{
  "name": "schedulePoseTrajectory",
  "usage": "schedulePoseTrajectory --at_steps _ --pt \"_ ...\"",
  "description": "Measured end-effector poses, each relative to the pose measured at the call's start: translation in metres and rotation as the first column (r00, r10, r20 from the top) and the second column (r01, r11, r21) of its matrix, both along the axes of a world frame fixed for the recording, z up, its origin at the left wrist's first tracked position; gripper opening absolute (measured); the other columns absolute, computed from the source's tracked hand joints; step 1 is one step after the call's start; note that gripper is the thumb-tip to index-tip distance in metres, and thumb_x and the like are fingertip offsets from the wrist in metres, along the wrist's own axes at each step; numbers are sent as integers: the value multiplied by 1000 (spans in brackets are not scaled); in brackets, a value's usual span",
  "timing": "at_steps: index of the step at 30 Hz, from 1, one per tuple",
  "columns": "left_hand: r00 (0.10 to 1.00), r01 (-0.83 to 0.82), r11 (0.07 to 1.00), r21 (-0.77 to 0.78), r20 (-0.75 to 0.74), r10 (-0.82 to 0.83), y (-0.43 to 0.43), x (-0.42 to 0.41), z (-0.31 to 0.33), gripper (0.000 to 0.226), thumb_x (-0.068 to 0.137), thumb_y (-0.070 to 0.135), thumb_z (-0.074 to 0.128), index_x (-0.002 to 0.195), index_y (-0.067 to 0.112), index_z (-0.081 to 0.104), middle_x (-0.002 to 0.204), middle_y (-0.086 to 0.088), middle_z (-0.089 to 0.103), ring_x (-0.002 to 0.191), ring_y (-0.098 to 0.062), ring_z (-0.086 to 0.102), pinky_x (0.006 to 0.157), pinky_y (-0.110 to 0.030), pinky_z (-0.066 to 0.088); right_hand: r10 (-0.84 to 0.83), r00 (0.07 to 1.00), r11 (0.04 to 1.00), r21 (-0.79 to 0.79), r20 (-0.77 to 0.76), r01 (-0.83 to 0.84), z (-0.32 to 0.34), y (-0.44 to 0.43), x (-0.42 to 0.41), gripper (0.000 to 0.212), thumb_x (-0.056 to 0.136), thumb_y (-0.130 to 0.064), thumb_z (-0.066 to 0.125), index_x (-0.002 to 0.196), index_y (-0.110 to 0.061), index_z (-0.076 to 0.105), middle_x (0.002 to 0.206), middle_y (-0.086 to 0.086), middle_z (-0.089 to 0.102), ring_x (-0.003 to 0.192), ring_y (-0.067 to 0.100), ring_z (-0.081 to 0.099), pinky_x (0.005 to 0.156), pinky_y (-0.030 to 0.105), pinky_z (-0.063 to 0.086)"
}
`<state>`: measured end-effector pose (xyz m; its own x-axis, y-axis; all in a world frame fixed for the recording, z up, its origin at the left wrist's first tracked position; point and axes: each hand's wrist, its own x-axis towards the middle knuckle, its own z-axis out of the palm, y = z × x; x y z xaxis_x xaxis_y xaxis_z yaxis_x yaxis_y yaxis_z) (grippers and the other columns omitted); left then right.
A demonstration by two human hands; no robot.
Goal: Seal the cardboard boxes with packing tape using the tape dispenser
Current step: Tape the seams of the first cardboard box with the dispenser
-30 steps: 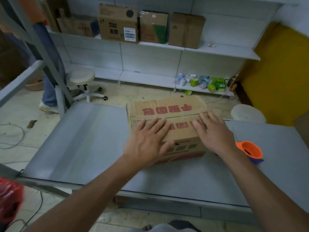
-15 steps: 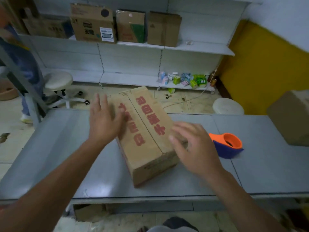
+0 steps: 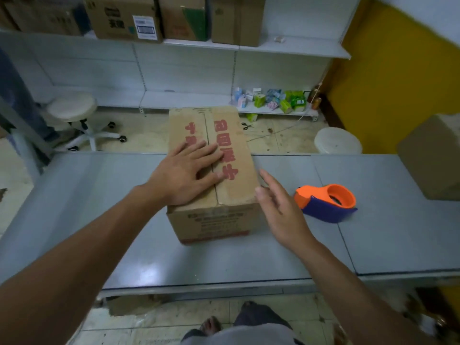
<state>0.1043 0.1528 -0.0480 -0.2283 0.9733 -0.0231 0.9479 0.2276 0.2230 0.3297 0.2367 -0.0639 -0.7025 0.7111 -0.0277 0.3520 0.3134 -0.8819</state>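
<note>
Head view: left hand (image 3: 185, 174) flat, fingers spread on creased cardboard box (image 3: 225, 155); right hand (image 3: 281, 207) open beside orange tape dispenser (image 3: 326, 201).

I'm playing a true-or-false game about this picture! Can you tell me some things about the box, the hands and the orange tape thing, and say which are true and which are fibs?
1. The left hand lies flat on top of the cardboard box. True.
2. The right hand is holding the tape dispenser. False: it is open beside the box, and the dispenser sits alone on the table.
3. The box's top flaps are folded shut. True.
4. The tape dispenser is on top of the box. False: it rests on the table, to the box's right.
5. The box has red writing on top. True.
</note>
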Motion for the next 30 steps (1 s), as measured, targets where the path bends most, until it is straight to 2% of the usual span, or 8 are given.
schedulePoseTrajectory --at_steps 2,5,8,11,18,23,27,30 --pt "1000 13 1000 2 -8 -13 6 -3 -2 81 81 79 5 152 42 17 161 17 10 149 -3 2 122 -35 -3 -177 984 981 87 16 175 -15 33 24 42 95 -29 57 136 -20 52 127 -8 57 113 -5 54 95 15 41" --pt "1000 9 1000 23 -7 -9 7 -5 -2 81 81 79 7 151 42 19 160 17 12 148 -2 4 121 -33 -3 -407 892 869 386 198 311 -39 96 68 40 85 -26 71 119 -8 62 117 9 62 113 27 56 93 32 42" --pt "1000 -4 999 33 5 3 5 -5 -1 80 81 79 10 151 42 20 159 19 13 148 0 4 120 -30 -5 -382 790 876 460 479 145 -49 139 97 37 76 -40 77 100 -14 65 101 12 63 100 34 57 74 36 46" --pt "1000 -10 1000 20 6 10 5 -4 0 78 82 80 12 150 43 21 158 20 12 147 1 3 120 -28 -5 -219 730 916 394 647 -75 -59 159 104 38 69 -49 77 77 -22 51 77 1 57 80 29 60 59 29 35" --pt "999 -18 1000 21 33 17 6 -1 3 72 85 77 20 149 44 25 157 20 18 147 3 5 118 -22 -7 -56 575 855 336 816 -394 -79 186 111 57 82 -56 62 117 -15 43 106 4 60 98 28 61 68 30 39" --pt "998 -29 999 17 49 28 5 0 3 69 86 76 25 147 45 29 157 20 22 147 3 8 121 -31 0 -77 617 769 440 783 -463 -84 189 114 51 88 -56 55 112 -13 42 104 6 63 96 28 62 66 31 36" --pt "998 -49 999 1 33 49 6 1 9 71 84 79 22 146 47 28 157 20 22 146 4 7 119 -30 -1 -98 660 760 484 745 -434 -81 185 120 48 89 -55 55 111 -14 43 102 6 64 95 29 62 66 31 33" --pt "999 -47 999 -3 27 47 4 3 11 69 84 78 21 146 48 26 157 21 20 145 6 6 118 -28 -2 -108 712 806 481 694 -347 -67 178 121 45 86 -57 57 96 -17 38 86 2 54 91 30 61 64 31 33"
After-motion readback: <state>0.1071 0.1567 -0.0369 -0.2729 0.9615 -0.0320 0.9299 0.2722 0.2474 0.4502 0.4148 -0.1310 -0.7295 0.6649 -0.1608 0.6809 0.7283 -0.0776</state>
